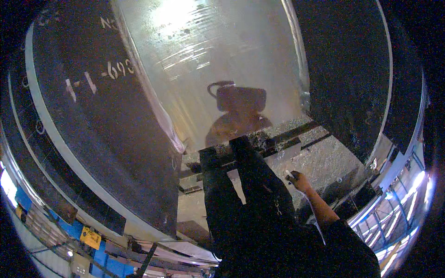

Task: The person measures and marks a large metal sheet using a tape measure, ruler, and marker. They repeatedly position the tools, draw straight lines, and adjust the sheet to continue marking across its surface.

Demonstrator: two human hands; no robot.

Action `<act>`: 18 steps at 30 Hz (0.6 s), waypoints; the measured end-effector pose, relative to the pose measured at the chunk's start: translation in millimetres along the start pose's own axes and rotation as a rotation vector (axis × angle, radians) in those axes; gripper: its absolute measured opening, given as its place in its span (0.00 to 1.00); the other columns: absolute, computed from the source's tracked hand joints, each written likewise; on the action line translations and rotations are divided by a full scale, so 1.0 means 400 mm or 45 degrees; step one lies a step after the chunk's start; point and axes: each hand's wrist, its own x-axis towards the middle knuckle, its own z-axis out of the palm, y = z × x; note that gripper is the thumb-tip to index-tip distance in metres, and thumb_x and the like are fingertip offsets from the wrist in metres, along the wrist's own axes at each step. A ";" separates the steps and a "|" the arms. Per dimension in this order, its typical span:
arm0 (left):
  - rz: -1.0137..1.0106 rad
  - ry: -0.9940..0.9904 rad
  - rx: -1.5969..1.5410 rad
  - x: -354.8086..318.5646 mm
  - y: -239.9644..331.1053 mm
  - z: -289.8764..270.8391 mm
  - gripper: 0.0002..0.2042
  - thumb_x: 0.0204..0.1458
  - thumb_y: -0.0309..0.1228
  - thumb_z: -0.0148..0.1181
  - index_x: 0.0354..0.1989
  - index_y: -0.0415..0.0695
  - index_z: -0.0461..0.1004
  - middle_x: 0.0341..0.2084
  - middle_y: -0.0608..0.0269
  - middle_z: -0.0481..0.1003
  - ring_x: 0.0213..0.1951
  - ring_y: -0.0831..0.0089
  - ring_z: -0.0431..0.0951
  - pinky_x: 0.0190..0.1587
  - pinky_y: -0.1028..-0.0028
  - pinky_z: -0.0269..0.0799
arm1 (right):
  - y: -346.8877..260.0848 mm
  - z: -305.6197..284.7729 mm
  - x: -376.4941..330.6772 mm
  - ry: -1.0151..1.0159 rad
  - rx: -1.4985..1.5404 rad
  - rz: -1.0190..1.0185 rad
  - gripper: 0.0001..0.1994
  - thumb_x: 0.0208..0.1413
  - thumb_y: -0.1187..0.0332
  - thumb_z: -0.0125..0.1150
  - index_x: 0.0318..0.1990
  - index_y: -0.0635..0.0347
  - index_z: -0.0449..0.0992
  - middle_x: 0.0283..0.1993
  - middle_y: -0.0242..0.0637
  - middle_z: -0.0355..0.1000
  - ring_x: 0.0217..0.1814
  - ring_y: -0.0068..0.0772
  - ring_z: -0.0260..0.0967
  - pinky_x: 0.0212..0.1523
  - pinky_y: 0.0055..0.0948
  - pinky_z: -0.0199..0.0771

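My right hand (300,181) hangs out beside my right leg, closed on a small white stick (289,174) like a piece of chalk. Its bare forearm runs down to a dark short sleeve. My left hand is out of the picture. My two legs in dark trousers (250,185) stretch forward toward a big steel wall. A bright polished band of that wall (208,51) faces me and mirrors my dark outline (236,116).
Left of the shiny band the steel is dark (102,120) with white chalk marks on it. Another dark plate (347,69) stands at the right. Grey gritty floor (320,160) and a dark steel bar (287,136) lie by my feet. Blue racks and a yellow tag (90,237) sit low left.
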 end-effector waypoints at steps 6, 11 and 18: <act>-0.328 0.304 -1.271 0.073 -0.017 -0.307 0.07 0.54 0.34 0.51 0.33 0.43 0.70 0.23 0.62 0.65 0.29 0.66 0.66 0.37 0.65 0.63 | -0.440 -0.090 -0.050 -0.019 -0.044 -0.358 0.19 0.53 0.52 0.65 0.42 0.60 0.78 0.35 0.45 0.78 0.33 0.41 0.77 0.38 0.38 0.75; -0.546 0.626 -2.364 0.188 0.078 -0.598 0.08 0.59 0.34 0.47 0.38 0.42 0.68 0.20 0.66 0.59 0.25 0.71 0.61 0.32 0.70 0.60 | -0.703 -0.178 -0.173 0.075 -0.090 -0.597 0.14 0.50 0.60 0.70 0.38 0.60 0.78 0.30 0.43 0.76 0.32 0.41 0.76 0.33 0.36 0.74; -0.463 0.597 -3.811 0.253 0.320 -0.943 0.08 0.65 0.33 0.44 0.37 0.43 0.64 0.17 0.71 0.55 0.20 0.77 0.57 0.26 0.75 0.56 | -0.954 -0.332 -0.379 -0.424 0.856 -0.930 0.20 0.45 0.61 0.74 0.44 0.63 0.79 0.38 0.42 0.79 0.39 0.35 0.77 0.42 0.32 0.76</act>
